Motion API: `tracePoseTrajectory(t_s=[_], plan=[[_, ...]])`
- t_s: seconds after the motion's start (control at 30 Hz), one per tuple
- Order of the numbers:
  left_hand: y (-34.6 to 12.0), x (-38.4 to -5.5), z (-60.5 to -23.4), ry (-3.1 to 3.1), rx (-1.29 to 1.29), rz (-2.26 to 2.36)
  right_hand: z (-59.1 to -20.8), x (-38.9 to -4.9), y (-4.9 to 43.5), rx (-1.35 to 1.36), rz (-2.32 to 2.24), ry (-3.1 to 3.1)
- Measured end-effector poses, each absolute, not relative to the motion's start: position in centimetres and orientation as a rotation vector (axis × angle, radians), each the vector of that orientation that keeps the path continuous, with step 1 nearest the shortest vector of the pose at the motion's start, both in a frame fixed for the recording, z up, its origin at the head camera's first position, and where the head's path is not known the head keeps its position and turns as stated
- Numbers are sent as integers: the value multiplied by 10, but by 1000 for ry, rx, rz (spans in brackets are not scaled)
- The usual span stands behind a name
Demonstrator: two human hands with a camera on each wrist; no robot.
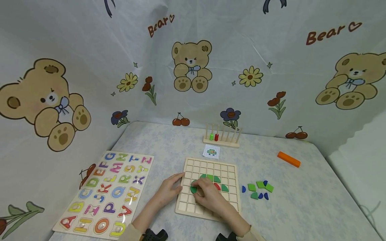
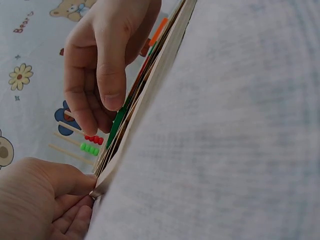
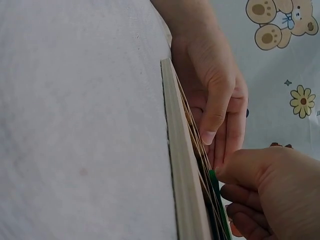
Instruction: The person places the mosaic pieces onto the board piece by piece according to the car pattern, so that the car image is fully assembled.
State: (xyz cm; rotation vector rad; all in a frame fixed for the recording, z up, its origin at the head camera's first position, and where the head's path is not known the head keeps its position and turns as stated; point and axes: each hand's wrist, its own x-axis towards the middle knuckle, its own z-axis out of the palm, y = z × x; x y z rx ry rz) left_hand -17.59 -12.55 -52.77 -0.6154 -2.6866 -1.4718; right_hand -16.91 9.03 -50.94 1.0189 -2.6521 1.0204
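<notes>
A square wooden grid board (image 1: 208, 216) lies on the table, holding green pieces (image 1: 210, 177) and a red piece (image 1: 217, 186) in a rounded arrangement. My left hand (image 1: 167, 191) holds the board's left edge; its thumb and fingers pinch that edge in the left wrist view. Over the board's left half, my right hand (image 1: 210, 197) has curled fingers at a green quarter-circle piece (image 1: 193, 190). Thumb and forefinger of the right hand (image 3: 280, 185) pinch a green piece (image 3: 214, 176) against the board in the right wrist view. The palm side hides several cells.
Loose green squares (image 1: 251, 187) and blue pieces (image 1: 243, 189) lie right of the board. Behind it are a pattern card (image 1: 211, 151) and a peg rack (image 1: 221, 143) with beads. An alphabet puzzle board (image 1: 104, 194) occupies the left; an orange bar (image 1: 288, 159) lies far right.
</notes>
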Motion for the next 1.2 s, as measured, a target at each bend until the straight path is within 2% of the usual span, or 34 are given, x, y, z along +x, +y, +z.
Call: tracePoseTrajectory(t_s=[1.0,1.2], plan=[[-124,-176,-529,-2688,-597,-1497,-508,-168,93,992,1047,-2657],[-125,-176,-529,-2694,-599,-1489,-504,-166,92,913,1188,-2696]])
